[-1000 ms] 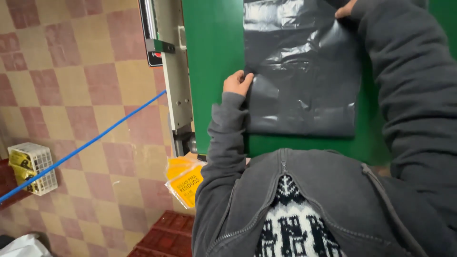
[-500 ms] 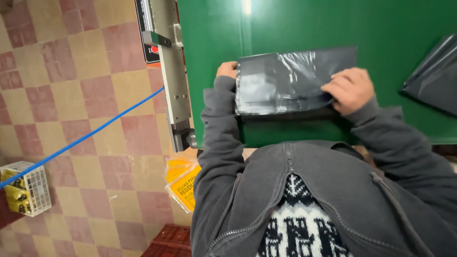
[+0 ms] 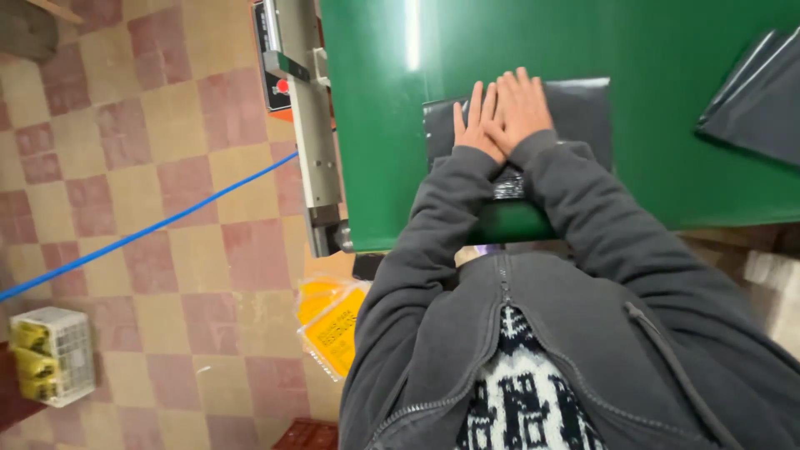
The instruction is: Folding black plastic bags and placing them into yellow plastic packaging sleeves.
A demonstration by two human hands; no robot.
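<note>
In the head view, both hands lie flat on a folded dark grey plastic bag (image 3: 583,112), which rests on the glossy green table surface (image 3: 667,50) close to its near edge. The left hand (image 3: 475,125) has its fingers stretched out and pressed together, palm down on the bag. The right hand (image 3: 521,104) lies just beside it, touching it along the thumb side, also with straight fingers pointing away from the person. Neither hand grasps anything; the fingers are released and only press down. Both arms wear grey hooded-jacket sleeves (image 3: 433,225), and the open zip shows a black and white patterned knit (image 3: 517,400).

At the right edge of the table lies another dark grey plastic sheet (image 3: 754,100), well apart from the hands. Along the left side of the table runs a grey metal rail with a control box (image 3: 296,108). Below it, on the floor of beige and reddish checked tiles (image 3: 167,167), a blue cable (image 3: 150,229) crosses diagonally. Yellow plastic bags (image 3: 333,321) lie near the person, and a white wire basket with yellow items (image 3: 54,354) stands at the lower left.
</note>
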